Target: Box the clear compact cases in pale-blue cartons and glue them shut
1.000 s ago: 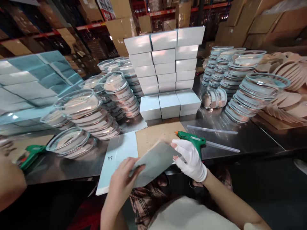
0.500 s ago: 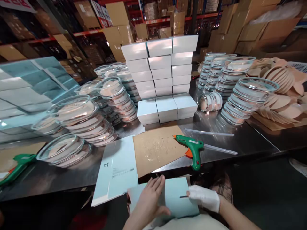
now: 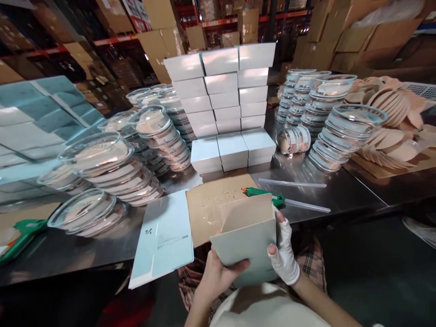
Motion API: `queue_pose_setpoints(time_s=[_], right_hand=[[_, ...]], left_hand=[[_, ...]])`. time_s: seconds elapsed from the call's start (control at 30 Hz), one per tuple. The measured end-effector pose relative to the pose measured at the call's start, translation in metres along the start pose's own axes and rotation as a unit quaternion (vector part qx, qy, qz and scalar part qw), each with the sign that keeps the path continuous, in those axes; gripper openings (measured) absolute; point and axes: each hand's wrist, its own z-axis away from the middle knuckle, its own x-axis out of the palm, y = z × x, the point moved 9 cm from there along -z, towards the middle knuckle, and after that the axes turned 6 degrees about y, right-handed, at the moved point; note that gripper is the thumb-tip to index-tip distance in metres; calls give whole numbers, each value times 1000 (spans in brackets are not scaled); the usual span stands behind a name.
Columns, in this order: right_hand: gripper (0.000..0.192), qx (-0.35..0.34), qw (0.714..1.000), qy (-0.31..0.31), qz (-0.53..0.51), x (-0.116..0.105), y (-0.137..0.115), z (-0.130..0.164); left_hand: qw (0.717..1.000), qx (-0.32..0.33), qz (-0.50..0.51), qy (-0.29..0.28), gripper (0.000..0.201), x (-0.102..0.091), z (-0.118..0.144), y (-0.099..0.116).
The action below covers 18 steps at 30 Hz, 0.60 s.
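I hold a pale blue carton (image 3: 245, 238) opened into a box shape above my lap, its brown inside facing up. My bare left hand (image 3: 218, 273) grips its lower left corner. My right hand (image 3: 283, 252), in a white glove with cut fingertips, clasps its right side. A green glue gun (image 3: 262, 193) lies on the steel table (image 3: 340, 195) just beyond the carton, partly hidden by it. A brown cardboard mat (image 3: 207, 204) spotted with glue lies under it.
A flat pale blue carton (image 3: 163, 236) overhangs the table edge at left. Finished white boxes (image 3: 221, 97) are stacked behind. Stacks of clear round cases (image 3: 109, 168) stand left and right (image 3: 344, 131). Glue sticks (image 3: 293, 184), beige puffs (image 3: 395, 118), another green glue gun (image 3: 20, 231).
The carton was a flat sheet over the table, then dropped to my lap, and is now popped open into a box shape held upright. The camera view drifted slightly.
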Motion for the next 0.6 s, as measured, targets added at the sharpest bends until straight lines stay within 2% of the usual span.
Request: queue_pose_setpoints(time_s=[0.03,0.13,0.2,0.27,0.33,0.4,0.43,0.5,0.57,0.6], right_hand=[[83,-9,1000,15,-15,3,-4,-3],[66,-27,998,-9,-52,13,-16,-11],[51,23,998,11,-51,11,-15,-16],[33,105,991,60,-59,5,-7,-18],[47,155,978,95,-97,2,-2,-18],[58,160,973,99,-136,-1,-1,-21],[59,164,972,92,-139,-3,0,-23],[48,176,978,67,-84,-13,7,-31],[38,202,976,42,66,-29,17,-45],[39,226,960,14,166,-34,24,-54]], left_hand=[[999,29,20,18,74,5,2,-1],[986,110,91,90,42,4,11,-4],[981,107,116,115,33,3,16,-12],[981,86,128,121,36,6,19,-17],[981,88,131,113,49,10,21,-14],[987,119,84,66,60,17,20,-6],[989,133,48,36,57,20,19,-4],[991,131,-22,-3,41,20,16,-6],[993,100,-53,20,32,7,9,-14],[994,84,-60,39,32,-1,6,-18]])
